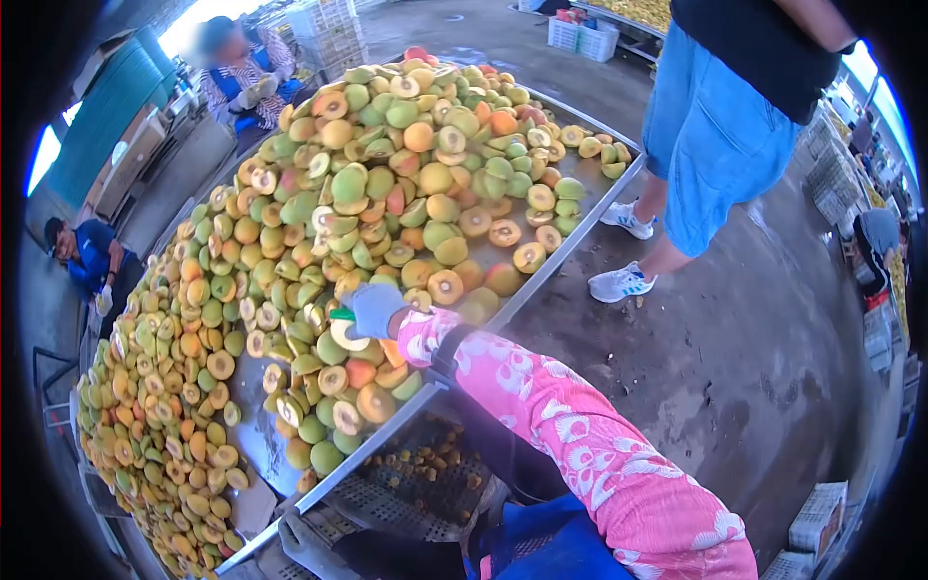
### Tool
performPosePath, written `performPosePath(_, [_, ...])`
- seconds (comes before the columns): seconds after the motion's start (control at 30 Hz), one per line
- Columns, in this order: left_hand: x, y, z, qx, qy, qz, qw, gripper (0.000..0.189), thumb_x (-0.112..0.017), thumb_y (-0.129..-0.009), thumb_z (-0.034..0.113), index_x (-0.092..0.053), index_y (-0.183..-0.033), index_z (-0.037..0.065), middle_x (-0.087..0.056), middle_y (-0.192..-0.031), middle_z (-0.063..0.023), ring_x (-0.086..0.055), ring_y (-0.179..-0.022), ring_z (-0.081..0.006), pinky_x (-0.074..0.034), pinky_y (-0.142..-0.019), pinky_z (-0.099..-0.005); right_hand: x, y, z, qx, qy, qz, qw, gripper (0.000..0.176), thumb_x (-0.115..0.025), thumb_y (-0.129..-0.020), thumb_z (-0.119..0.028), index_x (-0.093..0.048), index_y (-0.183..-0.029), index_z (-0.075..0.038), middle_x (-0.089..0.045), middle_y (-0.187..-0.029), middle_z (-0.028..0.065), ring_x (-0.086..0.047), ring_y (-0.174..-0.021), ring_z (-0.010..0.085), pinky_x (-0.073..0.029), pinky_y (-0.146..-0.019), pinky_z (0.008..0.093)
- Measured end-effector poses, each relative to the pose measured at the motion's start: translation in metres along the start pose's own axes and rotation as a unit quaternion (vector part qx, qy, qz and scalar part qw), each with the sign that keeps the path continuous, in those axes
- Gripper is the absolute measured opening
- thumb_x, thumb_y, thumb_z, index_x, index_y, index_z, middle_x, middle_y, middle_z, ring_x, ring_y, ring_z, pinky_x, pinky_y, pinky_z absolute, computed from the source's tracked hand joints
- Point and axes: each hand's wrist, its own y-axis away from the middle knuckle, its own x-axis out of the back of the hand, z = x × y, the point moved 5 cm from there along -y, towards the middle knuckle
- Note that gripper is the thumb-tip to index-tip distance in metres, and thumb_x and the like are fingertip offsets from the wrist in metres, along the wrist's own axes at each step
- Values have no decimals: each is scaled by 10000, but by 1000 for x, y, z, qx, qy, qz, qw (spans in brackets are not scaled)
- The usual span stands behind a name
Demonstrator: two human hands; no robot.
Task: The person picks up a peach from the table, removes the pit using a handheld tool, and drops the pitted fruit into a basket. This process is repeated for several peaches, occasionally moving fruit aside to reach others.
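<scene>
A large heap of halved green and orange fruit [387, 193] covers a metal-edged table [580, 227]. My right hand [375, 311], gloved in grey below a pink patterned sleeve, reaches into the heap near the table's edge. Its fingers are wrapped round a green-handled tool [342, 314], whose far end I cannot make out. Just under the fingers lies a pale cut fruit half [348, 334]. Down at the table's near edge is my left hand [307, 547], also gloved in grey, low in the view. Its fingers are not clear, and whether it holds anything is hidden.
A perforated crate [425, 493] with small fruit pieces stands below the table's edge. A person in blue shorts [710, 135] stands at the right. Two people [242, 72] work across the heap at the left. White crates [584, 39] stand behind, and others [818, 517] at the lower right.
</scene>
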Motion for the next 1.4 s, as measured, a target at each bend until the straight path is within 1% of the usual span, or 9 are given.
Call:
performPosePath(0.33, [-51, 19, 50, 146, -26, -20, 989, 306, -507, -974, 210, -628, -1058, -57, -651, -965, -150, -584, -836, -217, -471, -774, -360, 73, 38, 115, -6, -351, 110, 930, 347, -630, -818, -360, -600, -1025, -84, -638, -913, 155, -624, -832, 339, -493, -754, 444])
performPosePath(0.4, [-54, 15, 57, 66, -102, -53, 991, 313, -497, -978, 199, -618, -1067, -76, -645, -974, -148, -574, -827, -212, -471, -769, -345, 134, 74, 156, 150, -19, 281, 948, 226, -581, -880, -222, -609, -1048, -73, -639, -884, 113, -625, -799, 279, -500, -721, 384])
performPosePath(0.47, [-55, 13, 50, 124, -71, -41, 989, 307, -499, -976, 192, -619, -1068, -75, -644, -976, -147, -573, -831, -214, -471, -773, -343, 207, 113, 225, -285, -366, 295, 835, 186, -648, -879, -149, -634, -1032, -42, -659, -824, 53, -638, -700, 135, -501, -583, 233])
performPosePath(0.57, [-70, 9, 37, 139, -62, -33, 988, 302, -516, -964, 196, -626, -1078, -62, -641, -980, -147, -576, -846, -219, -479, -765, -336, 225, 146, 375, -283, -158, 424, 846, 404, -752, -772, -281, -610, -1069, -47, -667, -834, 94, -650, -725, 216, -515, -656, 354])
performPosePath(0.77, [-89, 3, 26, 55, -221, -53, 972, 261, -528, -941, 183, -644, -1079, -6, -656, -972, -144, -591, -851, -248, -487, -766, -345, 261, 151, 438, -424, 132, 289, 848, 469, -708, -737, -351, -614, -1104, -75, -672, -901, 201, -644, -857, 386, -509, -749, 448])
performPosePath(0.87, [-90, 1, 27, -72, -335, -92, 935, 228, -535, -925, 163, -656, -1040, 9, -661, -969, -157, -606, -862, -278, -487, -763, -354, 257, 161, 435, -436, 148, 290, 839, 403, -658, -766, -351, -625, -1056, -74, -669, -940, 202, -641, -891, 380, -504, -772, 462])
performPosePath(1.07, [-90, 12, 44, 29, -261, -67, 963, 216, -501, -929, 113, -652, -1048, 15, -663, -977, -177, -619, -850, -304, -492, -778, -374, 225, 196, 358, -290, 71, 352, 887, 281, -651, -817, -266, -635, -1010, -63, -663, -861, 191, -643, -803, 372, -510, -695, 422])
performPosePath(1.2, [-77, 0, 4, -195, -339, -103, 915, 274, -467, -974, 171, -634, -1178, 99, -659, -1061, -154, -624, -901, -287, -486, -815, -399, 194, 212, 208, -174, -123, 256, 943, 194, -634, -844, -150, -654, -1012, -53, -671, -873, 156, -657, -771, 331, -520, -670, 388])
performPosePath(1.4, [-105, 12, 55, -100, -133, -127, 978, 196, -469, -906, 107, -590, -864, -41, -584, -784, -124, -530, -719, -209, -444, -692, -329, 147, 202, 35, 38, -190, 113, 975, 242, -658, -835, -231, -613, -1042, -115, -656, -867, 123, -647, -762, 314, -523, -665, 386])
